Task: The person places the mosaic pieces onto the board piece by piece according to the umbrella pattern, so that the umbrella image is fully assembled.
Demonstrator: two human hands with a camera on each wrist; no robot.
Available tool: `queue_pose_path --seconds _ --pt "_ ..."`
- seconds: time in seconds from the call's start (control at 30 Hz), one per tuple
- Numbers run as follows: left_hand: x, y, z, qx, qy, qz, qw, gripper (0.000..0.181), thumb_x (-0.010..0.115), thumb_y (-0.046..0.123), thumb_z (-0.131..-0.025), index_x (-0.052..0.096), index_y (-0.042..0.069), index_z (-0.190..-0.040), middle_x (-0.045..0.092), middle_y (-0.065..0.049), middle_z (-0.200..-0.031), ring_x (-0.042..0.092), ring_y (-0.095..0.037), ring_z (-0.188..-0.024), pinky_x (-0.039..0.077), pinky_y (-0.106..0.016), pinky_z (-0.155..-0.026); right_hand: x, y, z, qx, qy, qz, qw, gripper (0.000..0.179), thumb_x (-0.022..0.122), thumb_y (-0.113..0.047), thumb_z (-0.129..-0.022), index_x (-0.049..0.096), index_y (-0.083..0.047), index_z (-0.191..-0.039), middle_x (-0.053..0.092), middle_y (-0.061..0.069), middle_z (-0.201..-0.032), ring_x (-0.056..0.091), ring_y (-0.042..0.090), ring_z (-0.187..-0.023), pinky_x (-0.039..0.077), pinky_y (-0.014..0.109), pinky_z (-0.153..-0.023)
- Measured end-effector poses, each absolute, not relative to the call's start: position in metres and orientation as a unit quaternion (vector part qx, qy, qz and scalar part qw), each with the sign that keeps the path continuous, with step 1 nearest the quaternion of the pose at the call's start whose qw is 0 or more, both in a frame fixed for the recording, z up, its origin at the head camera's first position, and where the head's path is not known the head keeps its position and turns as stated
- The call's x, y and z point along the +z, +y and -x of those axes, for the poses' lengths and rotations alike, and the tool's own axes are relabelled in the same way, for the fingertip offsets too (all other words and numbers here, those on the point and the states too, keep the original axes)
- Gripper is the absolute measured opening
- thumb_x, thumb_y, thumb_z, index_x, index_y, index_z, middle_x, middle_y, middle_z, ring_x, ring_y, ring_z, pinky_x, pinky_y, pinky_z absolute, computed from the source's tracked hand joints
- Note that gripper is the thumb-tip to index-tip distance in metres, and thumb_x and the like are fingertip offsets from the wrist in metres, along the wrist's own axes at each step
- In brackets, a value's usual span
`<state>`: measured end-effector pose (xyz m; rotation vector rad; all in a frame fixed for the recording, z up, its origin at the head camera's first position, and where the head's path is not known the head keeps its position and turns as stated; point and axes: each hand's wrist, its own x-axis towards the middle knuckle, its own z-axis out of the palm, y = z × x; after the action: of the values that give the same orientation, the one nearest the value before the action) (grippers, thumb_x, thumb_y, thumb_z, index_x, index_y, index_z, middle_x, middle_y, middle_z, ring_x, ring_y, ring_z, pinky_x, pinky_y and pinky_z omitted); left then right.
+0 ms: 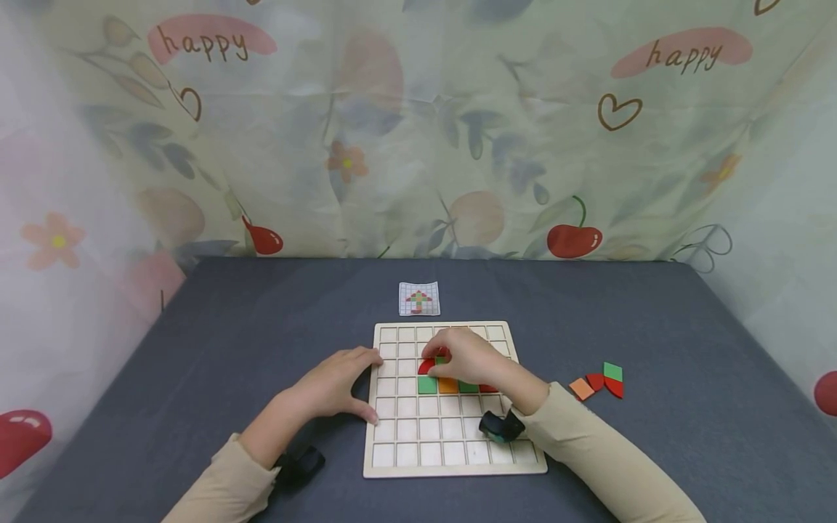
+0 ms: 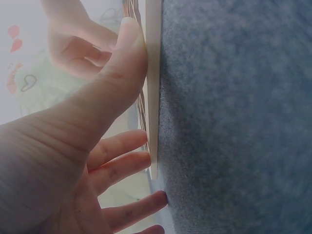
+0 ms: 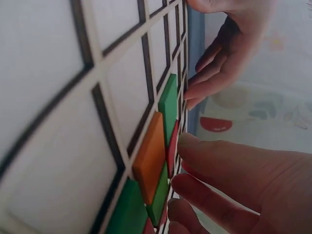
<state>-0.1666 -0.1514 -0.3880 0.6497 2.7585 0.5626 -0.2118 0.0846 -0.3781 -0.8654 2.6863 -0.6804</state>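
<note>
A small flat red piece [image 1: 443, 351], mostly hidden, sits between the curved thumb and bent forefinger of the right hand [image 1: 466, 359], its tips nearly together in a pinch; whether the piece has left the surface cannot be told. It is over the upper middle of the square pale-wood grid board [image 1: 454, 471], at the lower centre of the head view. Just left of the thumb lies a red quarter-round tile [image 1: 425, 367]; below it a row runs rightward: a green square tile [image 1: 427, 386], an orange square tile [image 1: 447, 386], a second green tile [image 1: 468, 388] and a red tile [image 1: 487, 388] partly under the wrist. The left hand [image 1: 336, 383] touches the board's left edge, fingers loosely spread and thumb wide apart, gripping nothing. Right of the board, at centre right, is a loose group of orange, red and green tiles [image 1: 613, 372]. Above the board lies a small white card [image 1: 419, 309] printed with a coloured figure. Dark grey-blue cloth [image 1: 294, 305] covers the table, and a pale flowered curtain [image 1: 418, 145] fills the upper frame
</note>
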Motion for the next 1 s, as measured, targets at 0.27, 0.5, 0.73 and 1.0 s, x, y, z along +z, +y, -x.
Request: queue_pose_path --seconds 0.27,0.5,0.73,1.0 --pt "-0.389 -0.152 0.166 0.191 0.948 -0.224 0.120 0.084 0.083 0.044 -0.061 0.049 0.008 -0.129 0.049 -0.012 -0.136 0.046 -0.030 -0.125 0.037 -0.047 -0.106 -0.367 0.111 0.216 -0.276 0.918 0.257 0.122 0.025 0.070 -0.015 -0.083 0.069 -0.008 -0.106 0.068 0.005 -0.099 0.055 0.014 -0.074 0.047 0.022 -0.066" --pt "-0.389 -0.152 0.166 0.188 0.949 -0.220 0.122 0.085 0.083 0.045 -0.061 0.049 0.008 -0.130 0.049 -0.011 -0.136 0.046 -0.031 -0.124 0.038 -0.047 -0.105 -0.360 0.160 0.223 -0.276 0.926 0.240 0.091 0.030 0.070 -0.014 -0.082 0.067 -0.003 -0.109 0.068 0.010 -0.097 0.054 0.014 -0.071 0.045 0.023 -0.061" --pt "-0.389 -0.152 0.166 0.191 0.948 -0.222 0.122 0.085 0.083 0.045 -0.061 0.049 0.008 -0.130 0.049 -0.012 -0.137 0.046 -0.031 -0.123 0.038 -0.047 -0.105 -0.353 0.209 0.224 -0.283 0.927 0.215 0.123 0.032 0.070 -0.018 -0.083 0.065 -0.003 -0.111 0.068 0.012 -0.100 0.059 0.012 -0.073 0.049 0.026 -0.065" --pt "-0.390 -0.152 0.166 0.192 0.948 -0.224 0.124 0.086 0.082 0.046 -0.062 0.048 0.009 -0.131 0.048 -0.012 -0.138 0.045 -0.032 -0.124 0.037 -0.048 -0.105 -0.358 0.255 0.218 -0.290 0.921 0.199 0.170 0.033 0.072 -0.023 -0.082 0.066 -0.003 -0.107 0.066 0.011 -0.100 0.063 0.013 -0.078 0.051 0.025 -0.068"
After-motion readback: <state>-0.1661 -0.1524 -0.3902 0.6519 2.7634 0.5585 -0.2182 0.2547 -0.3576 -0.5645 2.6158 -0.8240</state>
